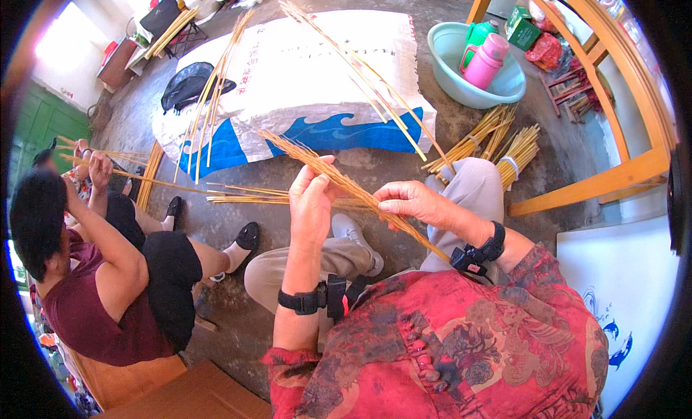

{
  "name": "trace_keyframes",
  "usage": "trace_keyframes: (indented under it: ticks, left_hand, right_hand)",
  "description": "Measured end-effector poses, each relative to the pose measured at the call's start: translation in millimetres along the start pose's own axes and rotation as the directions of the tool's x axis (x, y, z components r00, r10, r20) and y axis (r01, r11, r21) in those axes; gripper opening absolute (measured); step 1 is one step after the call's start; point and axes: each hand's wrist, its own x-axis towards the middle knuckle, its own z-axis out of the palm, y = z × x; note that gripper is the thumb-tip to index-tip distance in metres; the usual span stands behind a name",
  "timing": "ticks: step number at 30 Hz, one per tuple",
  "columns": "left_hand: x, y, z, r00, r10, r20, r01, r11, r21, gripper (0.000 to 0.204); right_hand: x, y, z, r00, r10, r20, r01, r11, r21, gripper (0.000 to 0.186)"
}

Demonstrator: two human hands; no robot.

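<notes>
My left hand (311, 201) and my right hand (408, 200) both grip one thin bundle of golden straw stalks (339, 177). The bundle slants from upper left, past my left thumb, down to my right wrist. Its frayed tips fan out above my left hand. Both wrists wear black bands with small devices. My knees in beige trousers sit below the hands.
A white and blue woven sack (303, 80) lies on the concrete floor with long straws (213, 94) across it. Tied straw bundles (497, 145) lie near a teal basin (450, 65) holding pink and green flasks. Two seated persons (94, 260) handle straw at left. Wooden frame (613, 116) at right.
</notes>
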Motion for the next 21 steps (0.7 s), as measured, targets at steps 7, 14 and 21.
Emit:
trace_keyframes:
  ticks: [7, 14, 21]
  left_hand:
    - [-3, -1, 2, 1.000, -0.002, 0.019, 0.002, 1.000, -0.022, 0.022]
    - [-5, -4, 2, 0.996, -0.016, -0.087, 0.011, 0.998, -0.057, 0.015]
    - [-7, -5, -2, 0.996, 0.015, -0.093, -0.014, 1.000, 0.005, 0.009]
  right_hand:
    - [-7, 4, -4, 0.998, -0.031, 0.046, 0.030, 0.999, 0.028, 0.024]
    - [-7, 15, -4, 0.987, -0.133, -0.088, 0.123, 0.987, -0.105, 0.024]
    - [-5, 20, 1, 0.980, -0.187, -0.066, 0.164, 0.950, -0.268, 0.021]
